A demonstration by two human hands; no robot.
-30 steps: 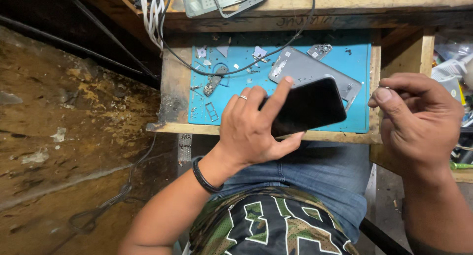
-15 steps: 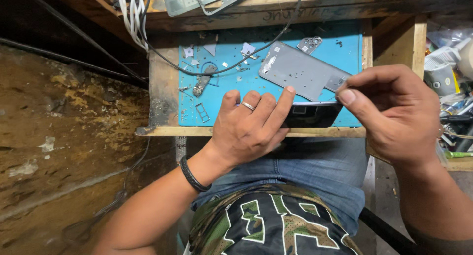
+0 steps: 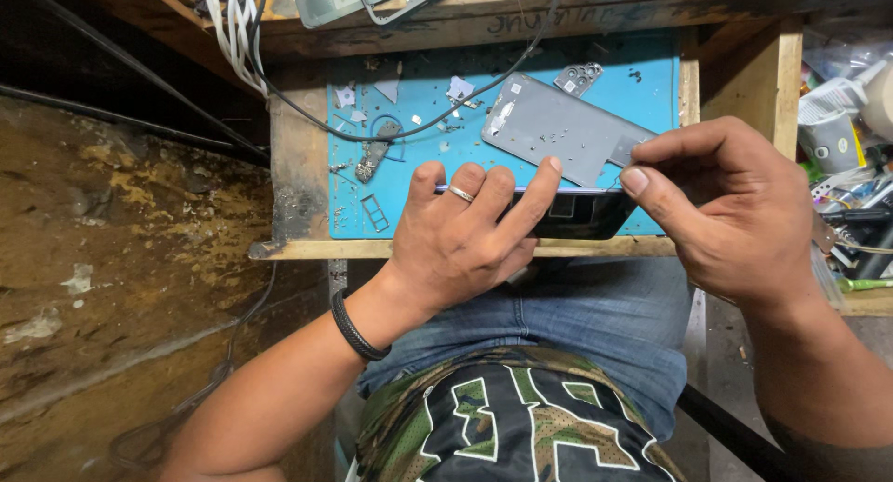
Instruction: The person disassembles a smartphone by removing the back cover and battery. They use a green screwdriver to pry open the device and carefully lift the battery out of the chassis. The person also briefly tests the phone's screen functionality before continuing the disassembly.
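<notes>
Gripping noted on a dark phone point(image 3: 567, 214), held edge-up over the near edge of a blue work mat point(image 3: 419, 198). Left hand point(image 3: 465, 235) wrapped over the phone's left part from above, fingers curled around its upper edge, index finger stretched toward 1 o'clock along that edge; silver ring point(image 3: 462, 194) on one finger, black wristband point(image 3: 358, 326) on the wrist. Right hand point(image 3: 735, 212) positioned at 3 o'clock of the phone, thumb and forefinger pinched together at the phone's upper right corner; cannot tell whether anything thin sits between the tips. Remaining right fingers folded into the palm.

Lying flat on the mat just beyond the phone, at 12 o'clock of it: grey back cover point(image 3: 563, 128), tilted, its near edge partly hidden by the fingertips. Small camera-lens frame point(image 3: 579, 77) at 12 o'clock of that cover, close beside its corner. Scattered on the mat toward 10 o'clock of the left hand: small white and grey scraps, a short grey metal part point(image 3: 370, 156), a thin rectangular tray frame point(image 3: 376, 212). Black cable point(image 3: 484, 89) crossing the mat's far portion in a curve. White cables point(image 3: 228, 26) hanging at the bench's far left corner. Mat set in a wooden bench point(image 3: 298, 175). Cluttered tools and containers at 3 o'clock, beyond the right hand, too jumbled to identify.
</notes>
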